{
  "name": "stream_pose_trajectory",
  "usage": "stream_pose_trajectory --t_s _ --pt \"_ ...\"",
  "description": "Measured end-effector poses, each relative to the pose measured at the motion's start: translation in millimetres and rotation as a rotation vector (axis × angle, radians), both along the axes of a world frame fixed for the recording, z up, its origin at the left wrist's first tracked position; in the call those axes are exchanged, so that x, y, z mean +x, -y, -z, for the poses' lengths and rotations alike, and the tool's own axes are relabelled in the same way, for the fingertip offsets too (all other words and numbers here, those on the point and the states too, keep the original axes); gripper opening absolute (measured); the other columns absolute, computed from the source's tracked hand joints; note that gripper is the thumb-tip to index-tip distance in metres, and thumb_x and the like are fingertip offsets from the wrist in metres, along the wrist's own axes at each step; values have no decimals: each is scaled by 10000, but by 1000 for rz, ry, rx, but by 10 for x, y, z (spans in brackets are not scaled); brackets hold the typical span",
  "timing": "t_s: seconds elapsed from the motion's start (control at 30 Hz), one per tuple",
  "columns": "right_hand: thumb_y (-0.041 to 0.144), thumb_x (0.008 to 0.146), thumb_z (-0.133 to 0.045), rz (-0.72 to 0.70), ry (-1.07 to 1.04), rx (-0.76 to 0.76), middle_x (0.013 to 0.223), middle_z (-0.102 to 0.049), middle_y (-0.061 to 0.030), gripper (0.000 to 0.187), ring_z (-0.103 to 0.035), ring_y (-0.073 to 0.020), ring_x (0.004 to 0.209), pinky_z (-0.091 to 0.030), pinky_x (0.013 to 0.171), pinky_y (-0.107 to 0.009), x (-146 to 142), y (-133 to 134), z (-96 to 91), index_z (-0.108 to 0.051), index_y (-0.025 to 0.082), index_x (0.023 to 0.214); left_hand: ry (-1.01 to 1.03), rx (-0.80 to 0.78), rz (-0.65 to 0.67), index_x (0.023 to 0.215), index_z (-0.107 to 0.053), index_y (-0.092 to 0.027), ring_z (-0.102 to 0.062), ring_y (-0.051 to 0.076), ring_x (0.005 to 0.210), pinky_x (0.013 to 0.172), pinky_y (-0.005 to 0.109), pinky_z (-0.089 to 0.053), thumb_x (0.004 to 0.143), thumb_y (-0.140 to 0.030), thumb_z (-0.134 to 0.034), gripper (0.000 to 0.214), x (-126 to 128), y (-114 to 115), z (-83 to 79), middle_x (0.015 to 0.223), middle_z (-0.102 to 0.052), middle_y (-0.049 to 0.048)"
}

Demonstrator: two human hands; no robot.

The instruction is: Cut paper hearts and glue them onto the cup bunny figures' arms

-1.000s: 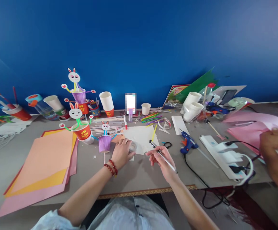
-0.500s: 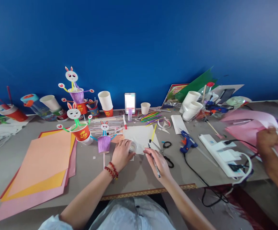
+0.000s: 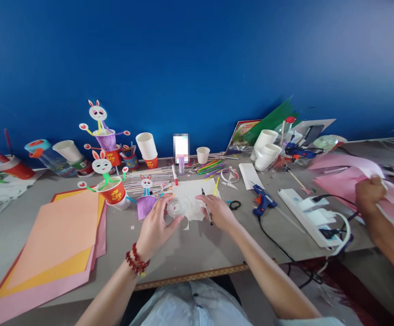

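Note:
My left hand (image 3: pixel 156 224) holds a clear roll of tape (image 3: pixel 175 207) over the near edge of a white sheet of paper (image 3: pixel 197 195) on the grey table (image 3: pixel 190 244). My right hand (image 3: pixel 215 212) rests on the same sheet, its fingers closed round a thin dark pen (image 3: pixel 206 209) with the tip pointing away from me. A purple paper-cup rabbit figure (image 3: pixel 145 201) stands just left of my left hand. A red bead bracelet (image 3: pixel 136 261) sits on my left wrist.
Coloured paper sheets (image 3: pixel 57 240) lie at the left. More rabbit cup figures (image 3: pixel 108 181) and paper cups (image 3: pixel 147 147) stand behind. A blue glue gun (image 3: pixel 259 199), scissors (image 3: pixel 234 204) and a power strip (image 3: pixel 310 210) lie to the right. Another person's hand (image 3: pixel 369 192) handles pink paper (image 3: pixel 346 176).
My left hand has lifted the tape roll off the paper and turned it up. My right hand has swung the pen upright and moved forward onto the white sheet.

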State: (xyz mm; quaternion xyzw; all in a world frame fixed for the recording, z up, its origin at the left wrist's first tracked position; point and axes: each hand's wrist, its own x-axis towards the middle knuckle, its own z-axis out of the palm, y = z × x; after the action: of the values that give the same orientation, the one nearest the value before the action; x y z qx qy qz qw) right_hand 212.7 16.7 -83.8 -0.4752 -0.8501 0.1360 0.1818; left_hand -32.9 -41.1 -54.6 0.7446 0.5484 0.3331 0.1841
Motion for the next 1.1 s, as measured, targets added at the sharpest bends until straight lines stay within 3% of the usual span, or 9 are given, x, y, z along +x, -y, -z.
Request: stream_pose_trajectory --t_s 0.13,0.37,0.53,0.73,0.9,1.1 --pt "87 909 -484 51 27 -39 1003 -715 -102 296 -660 -223 917 -482 795 -311 67 -108 -127 -614 166 1163 -58 -59 54 1241 -464 -239 -637 277 1097 899 418 -547 876 -328 -641 416 22 220 130 1224 -616 109" --pt "45 772 -642 10 106 -109 1023 -696 -89 366 -625 -244 972 -433 835 -337 90 107 -112 -586 186 1105 -89 -80 131 1225 -491 -230 -622 314 1149 959 478 -529 846 -300 -666 423 124 328 395 1232 -632 123" --pt "17 765 -580 29 63 -128 947 -673 -53 399 -623 -209 881 -436 796 -315 79 152 -35 -531 190 1121 -81 -92 147 1215 -489 -231 -617 317 1155 971 485 -524 824 -257 -686 438 145 316 415 1238 -629 120" --pt "127 848 -523 -13 -85 -185 897 -642 2 338 -604 -142 696 -463 687 -256 147 90 -77 -471 220 1168 -58 -103 171 1217 -480 -222 -611 310 1147 972 479 -520 838 -281 -679 432 167 288 359 1231 -622 127" --pt "201 849 -555 -13 -384 -324 885 -623 -16 266 -619 -158 729 -497 707 -276 172 36 -143 -516 209 1112 -35 -95 179 1224 -488 -218 -615 301 1127 966 470 -524 829 -274 -687 446 187 250 334 1214 -624 121" --pt "216 818 -594 68 -570 -334 849 -596 9 228 -607 -149 743 -499 729 -274 206 53 -68 -534 217 1038 -27 -66 132 1222 -489 -220 -625 306 1118 939 477 -536 857 -306 -665 414 94 269 342 1205 -631 122"
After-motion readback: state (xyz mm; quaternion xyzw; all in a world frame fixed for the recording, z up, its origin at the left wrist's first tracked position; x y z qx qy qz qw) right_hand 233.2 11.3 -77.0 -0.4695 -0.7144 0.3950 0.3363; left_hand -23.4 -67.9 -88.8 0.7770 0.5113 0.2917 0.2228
